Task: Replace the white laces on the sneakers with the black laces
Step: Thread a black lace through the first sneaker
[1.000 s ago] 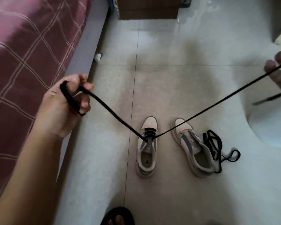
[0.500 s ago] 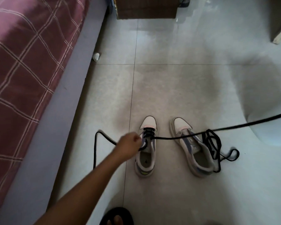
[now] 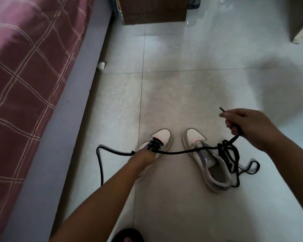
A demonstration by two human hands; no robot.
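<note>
**Two sneakers, one partly laced in black, one not started**

Two sneakers side by side on the tiled floor (image 3: 191, 84), toes pointing away. Left sneaker (image 3: 160, 139): black lace (image 3: 178, 151) already crossed through the lowest eyelets near the toe, upper eyelets hidden behind the arm, so count unclear. One free end trailing left in a loop across the floor, other end stretched right, over the second shoe. Right sneaker (image 3: 215, 173): tipped on its side, opening visible, nothing inside, no lace threaded as far as visible. Spare black lace (image 3: 234, 158) bundled loosely on and beside its collar. No white laces in view.

Left hand (image 3: 143, 157) down at the left sneaker's tongue, fingers hidden behind wrist and shoe, grip not readable. Right hand (image 3: 241, 123) raised above the right sneaker, fingers curled around the lace's right end, tip sticking out past the thumb.

Judged roughly a quarter done: remaining rows on the left shoe, then whole right shoe, then tying.

Elsewhere: bed (image 3: 24, 67) with checked cover at left, wooden cabinet (image 3: 152, 11) at top, small white scrap (image 3: 101, 66) by the bed base, a sandal (image 3: 128, 235) at bottom edge.
</note>
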